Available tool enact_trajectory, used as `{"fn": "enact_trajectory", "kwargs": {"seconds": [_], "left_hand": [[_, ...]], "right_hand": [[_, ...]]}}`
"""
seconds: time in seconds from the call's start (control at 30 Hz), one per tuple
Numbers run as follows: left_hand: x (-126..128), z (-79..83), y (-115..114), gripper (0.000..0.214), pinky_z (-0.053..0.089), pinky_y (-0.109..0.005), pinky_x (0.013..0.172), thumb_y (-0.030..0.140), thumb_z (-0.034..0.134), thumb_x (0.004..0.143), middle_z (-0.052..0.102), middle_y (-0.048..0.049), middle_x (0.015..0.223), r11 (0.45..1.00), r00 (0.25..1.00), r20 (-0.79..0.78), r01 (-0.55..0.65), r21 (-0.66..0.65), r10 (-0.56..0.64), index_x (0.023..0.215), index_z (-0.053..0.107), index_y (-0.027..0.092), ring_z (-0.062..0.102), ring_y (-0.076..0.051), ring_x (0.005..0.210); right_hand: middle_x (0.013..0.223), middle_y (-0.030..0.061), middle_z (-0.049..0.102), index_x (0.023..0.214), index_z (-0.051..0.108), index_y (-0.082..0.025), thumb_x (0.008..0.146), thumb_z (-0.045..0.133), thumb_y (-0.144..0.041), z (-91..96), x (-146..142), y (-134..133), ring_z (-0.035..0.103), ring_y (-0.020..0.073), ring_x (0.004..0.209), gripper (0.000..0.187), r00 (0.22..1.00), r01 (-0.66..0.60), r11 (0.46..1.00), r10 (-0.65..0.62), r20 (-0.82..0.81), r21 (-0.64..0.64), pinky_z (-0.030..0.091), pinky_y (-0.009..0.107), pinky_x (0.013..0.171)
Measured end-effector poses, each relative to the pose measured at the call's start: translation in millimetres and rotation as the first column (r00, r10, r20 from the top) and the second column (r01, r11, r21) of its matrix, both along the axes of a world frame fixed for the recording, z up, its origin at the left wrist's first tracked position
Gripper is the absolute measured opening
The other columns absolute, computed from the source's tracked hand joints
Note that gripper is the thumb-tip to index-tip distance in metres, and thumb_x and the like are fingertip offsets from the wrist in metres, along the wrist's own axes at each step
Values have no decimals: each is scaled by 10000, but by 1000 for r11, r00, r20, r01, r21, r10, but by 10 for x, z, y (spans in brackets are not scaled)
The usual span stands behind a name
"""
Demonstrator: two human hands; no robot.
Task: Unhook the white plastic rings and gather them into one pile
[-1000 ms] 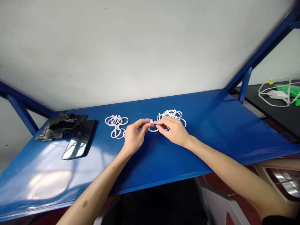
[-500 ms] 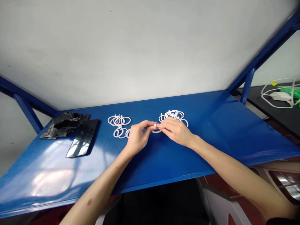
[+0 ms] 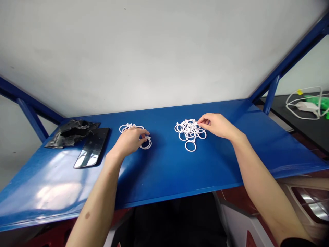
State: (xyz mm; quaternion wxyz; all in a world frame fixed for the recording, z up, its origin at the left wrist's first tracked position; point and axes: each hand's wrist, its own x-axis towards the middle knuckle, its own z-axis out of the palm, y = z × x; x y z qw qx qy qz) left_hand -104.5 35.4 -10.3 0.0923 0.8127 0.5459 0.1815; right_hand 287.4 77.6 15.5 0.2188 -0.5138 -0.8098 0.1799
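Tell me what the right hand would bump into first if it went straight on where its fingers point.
Most likely the pile of white rings, right beside the right hand; depth is unclear here, so they may already touch.

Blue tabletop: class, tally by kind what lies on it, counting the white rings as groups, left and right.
White ring groups: 2 (overlapping rings not individually countable)
Smartphone: 1
Black plastic bag: 1
Total: 4

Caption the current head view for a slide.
Left hand over a small cluster of thin white rings, right hand at a larger white-ring pile, on a glossy blue table.
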Motion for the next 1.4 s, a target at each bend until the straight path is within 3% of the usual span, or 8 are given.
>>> {"fn": "enact_trajectory", "kwargs": {"seconds": [0.13,0.4,0.6,0.73,0.9,1.0,1.23,1.4], "left_hand": [[11,-23,17,217,498,-351,755,237,589,821,773,-22,841,999,999,-15,-29,27,30,929,770,286,676,-236,777],[31,59,-19,240,512,-351,746,286,537,897,741,-61,881,983,997,26,-76,169,73,992,755,255,654,-228,787],[341,194,-129,203,518,-293,689,270,572,933,710,-52,927,966,978,190,-126,226,83,1060,722,219,640,-164,730],[633,145,-228,176,532,-270,715,224,594,949,709,-32,906,964,975,223,-60,258,1,1088,699,205,655,-147,742],[895,37,-359,175,535,-252,713,222,598,962,720,-26,915,952,965,256,-21,307,-61,1108,695,215,672,-140,777],[970,25,-395,198,534,-249,678,248,636,941,732,-13,875,971,927,372,-49,236,-44,1126,700,218,658,-130,715],[960,18,-355,232,584,-300,727,421,705,877,797,-40,916,980,710,690,-3,-197,141,966,763,215,729,-183,765],[971,0,-379,197,571,-294,737,402,707,858,796,-26,850,966,679,712,18,-259,179,858,783,220,741,-194,772]], "right_hand": [[797,17,758,816,747,-231,861,653,-289,20,13,-32,695,179,699,119,999,-5,996,8,31,-87,529,313,605],[801,17,766,852,754,-230,854,666,-284,-17,-27,-35,713,185,706,104,1000,-4,998,4,-4,-57,557,321,623],[889,33,761,914,728,-220,934,603,-283,15,-199,-93,697,194,779,141,997,77,990,-75,-23,119,529,337,668],[951,40,752,952,704,-225,993,571,-317,-55,-534,-264,685,207,886,167,994,-24,970,48,-96,240,525,355,750],[936,21,747,1089,656,-228,967,650,-346,-222,-907,-525,711,178,845,170,936,-214,961,253,-246,176,555,316,741],[924,14,751,1062,636,-231,982,616,-279,-292,-970,-578,718,165,810,95,908,-228,958,274,-316,176,570,305,740],[876,14,739,963,648,-239,992,618,-294,-297,-928,-538,687,157,741,69,902,-175,938,274,-332,300,561,301,705],[819,31,708,895,644,-218,1024,558,-252,-305,-937,-538,655,171,758,159,896,-225,875,359,-263,428,541,315,702]]}}
